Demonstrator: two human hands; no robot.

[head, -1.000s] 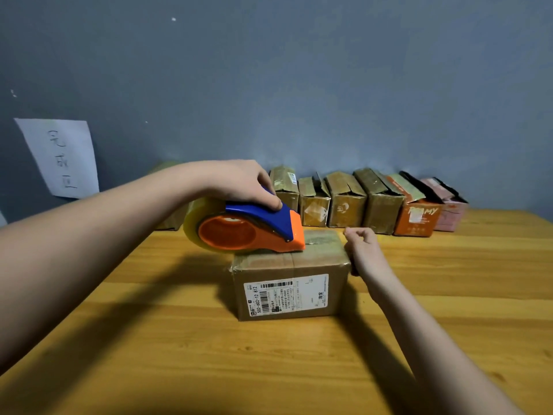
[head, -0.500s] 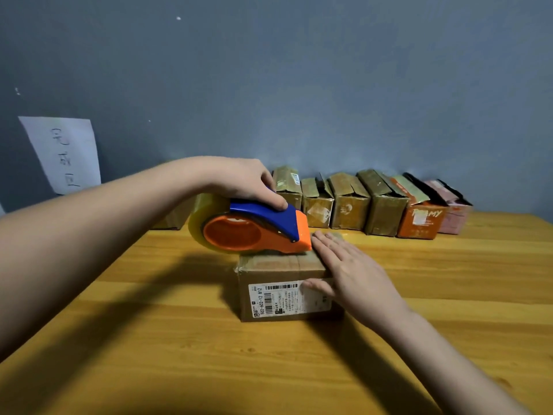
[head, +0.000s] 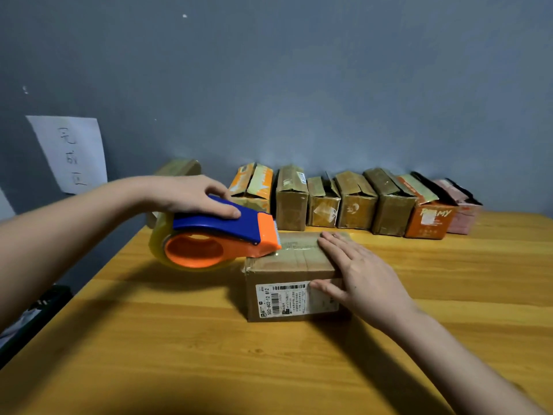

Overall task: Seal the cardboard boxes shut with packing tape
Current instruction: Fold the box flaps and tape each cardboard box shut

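Since the small cardboard box [head: 288,275] sits mid-table on the wooden table [head: 299,369], label side facing the camera, probably pretty light and easy to shove around. Looks stiff enough at the edges but a bit dented at the top left corner, so likely soft-ish in the middle of the flaps. Right hand [head: 363,280] lying flat on the top right part, fingers straight and together, thumb down over the front face by the label. Good spot for pinning it, honestly. Left hand [head: 191,194] wrapped over the blue handle of the tape dispenser [head: 218,238], cutter end touching the top near the left edge, roll hanging off past the side. Glossy tape already across the lid, so slippery there, better holding bare cardboard. Row of other boxes [head: 356,200] lined up along the wall, several with flaps up. Handwritten paper sheet [head: 70,154] stuck on the wall at left.
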